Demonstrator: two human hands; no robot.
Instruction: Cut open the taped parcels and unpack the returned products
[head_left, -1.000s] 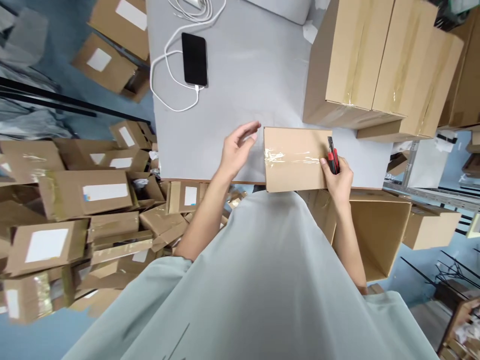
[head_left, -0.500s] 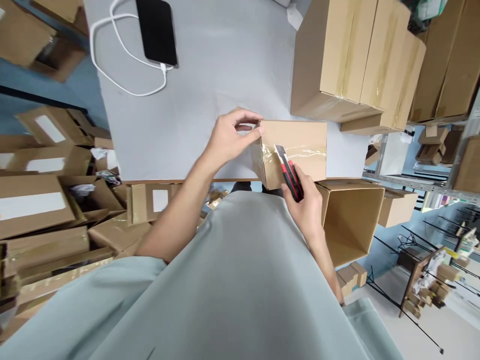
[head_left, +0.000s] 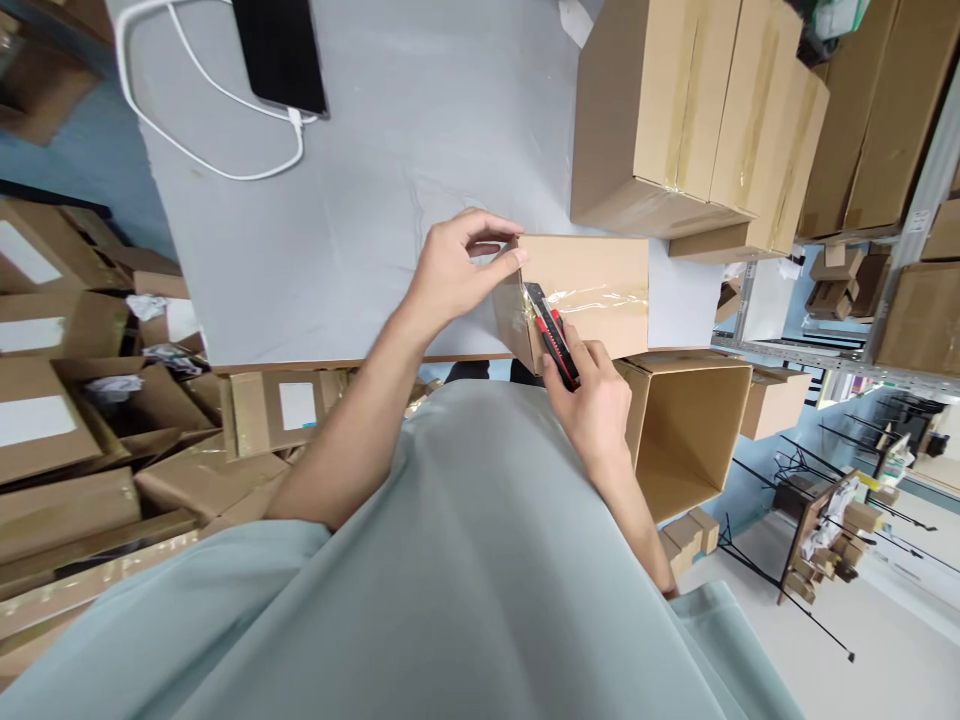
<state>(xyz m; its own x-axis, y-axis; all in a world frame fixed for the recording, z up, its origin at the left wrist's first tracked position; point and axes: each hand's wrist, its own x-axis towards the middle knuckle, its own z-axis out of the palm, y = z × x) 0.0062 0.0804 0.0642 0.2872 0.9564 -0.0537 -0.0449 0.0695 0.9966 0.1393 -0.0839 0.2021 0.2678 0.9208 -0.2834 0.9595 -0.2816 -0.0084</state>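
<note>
A small cardboard box (head_left: 592,265) sits at the front edge of the grey table (head_left: 352,250), with clear shiny tape running across its top and down its left side. My left hand (head_left: 456,268) grips the box's far left corner between thumb and fingers. In my right hand (head_left: 596,400) is a red and black utility knife (head_left: 556,345). Its blade points up and left, at the taped left edge of the box. Whether the blade has gone into the tape I cannot tell.
Large taped cartons (head_left: 675,110) stand on the table at the right, behind the box. An open carton (head_left: 686,430) is below the table edge to the right. A black phone (head_left: 281,50) with a white cable (head_left: 225,175) lies at the back left. Piled boxes (head_left: 67,500) fill the left side.
My right hand has moved the knife left, bringing its blade from above the tape to the box's left edge. My left hand keeps its hold. The view has shifted slightly.
</note>
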